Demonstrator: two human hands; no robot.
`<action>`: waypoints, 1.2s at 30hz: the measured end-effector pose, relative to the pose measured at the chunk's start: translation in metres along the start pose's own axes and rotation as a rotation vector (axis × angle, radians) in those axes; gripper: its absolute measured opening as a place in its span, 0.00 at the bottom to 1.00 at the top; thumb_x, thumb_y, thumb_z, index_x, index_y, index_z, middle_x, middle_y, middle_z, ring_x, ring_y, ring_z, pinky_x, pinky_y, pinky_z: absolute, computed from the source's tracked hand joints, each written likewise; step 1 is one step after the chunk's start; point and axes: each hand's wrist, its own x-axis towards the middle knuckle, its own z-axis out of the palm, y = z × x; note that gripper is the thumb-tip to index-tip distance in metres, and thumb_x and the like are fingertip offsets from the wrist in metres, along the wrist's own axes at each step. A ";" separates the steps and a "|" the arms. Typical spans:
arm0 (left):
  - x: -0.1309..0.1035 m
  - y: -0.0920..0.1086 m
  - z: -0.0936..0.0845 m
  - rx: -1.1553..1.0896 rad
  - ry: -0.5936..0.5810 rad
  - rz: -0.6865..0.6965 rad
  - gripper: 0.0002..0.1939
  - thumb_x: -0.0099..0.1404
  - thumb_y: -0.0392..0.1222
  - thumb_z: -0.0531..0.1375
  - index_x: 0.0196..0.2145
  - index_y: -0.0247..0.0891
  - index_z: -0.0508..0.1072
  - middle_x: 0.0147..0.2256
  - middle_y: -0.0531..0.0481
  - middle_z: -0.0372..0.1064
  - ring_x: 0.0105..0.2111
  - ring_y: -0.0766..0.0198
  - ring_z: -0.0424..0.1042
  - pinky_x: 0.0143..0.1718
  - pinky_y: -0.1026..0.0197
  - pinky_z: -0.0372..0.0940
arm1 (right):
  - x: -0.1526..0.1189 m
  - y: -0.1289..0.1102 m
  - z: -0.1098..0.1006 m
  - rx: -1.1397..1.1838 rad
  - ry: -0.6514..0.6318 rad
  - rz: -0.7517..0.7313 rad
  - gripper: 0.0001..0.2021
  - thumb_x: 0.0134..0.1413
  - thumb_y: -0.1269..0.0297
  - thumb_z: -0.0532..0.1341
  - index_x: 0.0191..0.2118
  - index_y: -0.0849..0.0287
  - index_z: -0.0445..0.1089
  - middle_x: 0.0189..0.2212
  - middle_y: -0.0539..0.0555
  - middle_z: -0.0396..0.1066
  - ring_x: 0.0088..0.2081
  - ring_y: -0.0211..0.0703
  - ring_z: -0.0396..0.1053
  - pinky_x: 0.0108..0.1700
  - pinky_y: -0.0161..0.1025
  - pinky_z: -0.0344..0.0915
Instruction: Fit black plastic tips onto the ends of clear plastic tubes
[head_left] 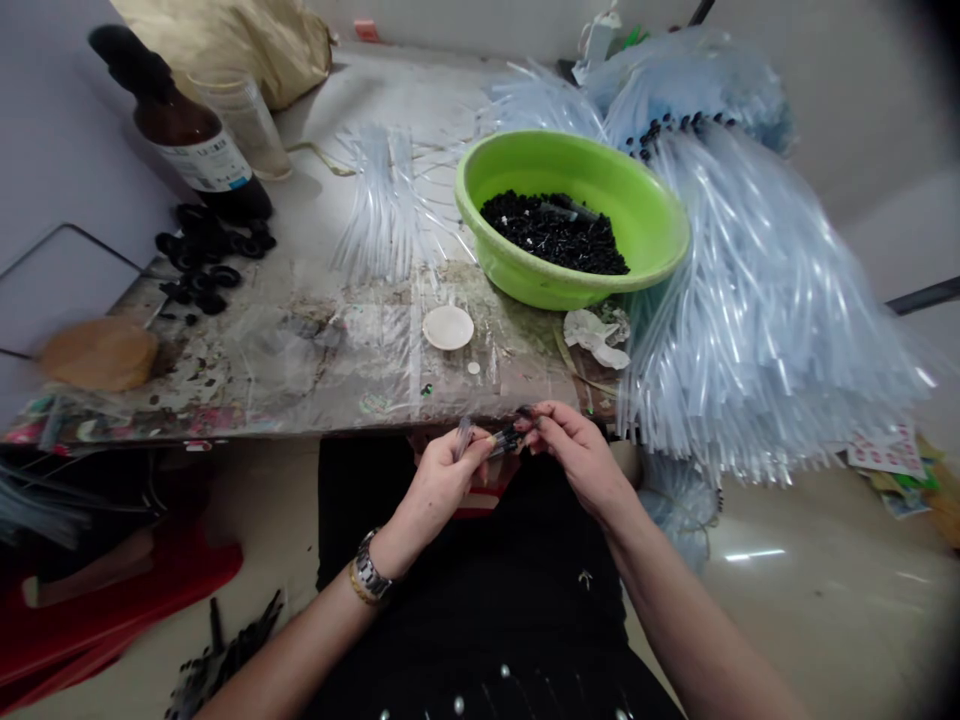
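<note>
Just beyond the table's front edge, my left hand [442, 485] is closed round a small bunch of clear plastic tubes [463, 436] with dark ends. The fingers of my right hand [574, 450] are pinched at the black tips [510, 438] of this bunch, and its fingertips look stained black. Whether a separate small black piece sits in that pinch, I cannot make out. Behind my hands, a shallow white dish [448, 328] rests on the table. A green basin [480, 240] farther back contains many small black pieces [555, 235].
Long clear tubes [772, 300] are heaped on the right and overhang the table edge. A smaller bundle of tubes [379, 205] lies left of the basin. At the left are a brown bottle [199, 150], a clear cup [244, 120], black rings [202, 255] and a tan round pad [97, 353].
</note>
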 end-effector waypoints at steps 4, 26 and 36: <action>-0.001 0.000 0.001 -0.022 -0.028 -0.004 0.12 0.62 0.48 0.57 0.28 0.35 0.68 0.18 0.58 0.61 0.15 0.73 0.54 0.18 0.67 0.49 | -0.001 0.000 -0.002 0.102 -0.032 0.044 0.12 0.52 0.54 0.63 0.31 0.58 0.67 0.27 0.48 0.68 0.27 0.34 0.63 0.32 0.33 0.61; -0.005 0.004 0.010 -0.103 0.003 -0.056 0.09 0.58 0.44 0.58 0.26 0.35 0.69 0.16 0.59 0.57 0.15 0.74 0.51 0.17 0.68 0.46 | -0.006 0.006 0.013 0.445 -0.223 0.293 0.16 0.43 0.58 0.70 0.29 0.59 0.63 0.23 0.46 0.69 0.23 0.33 0.68 0.32 0.34 0.68; 0.002 0.006 0.009 -0.103 -0.085 -0.051 0.12 0.59 0.48 0.58 0.28 0.35 0.68 0.17 0.58 0.60 0.16 0.73 0.53 0.18 0.68 0.48 | -0.001 -0.001 0.002 0.175 -0.130 0.164 0.12 0.49 0.55 0.65 0.35 0.57 0.67 0.27 0.46 0.67 0.26 0.33 0.65 0.31 0.34 0.66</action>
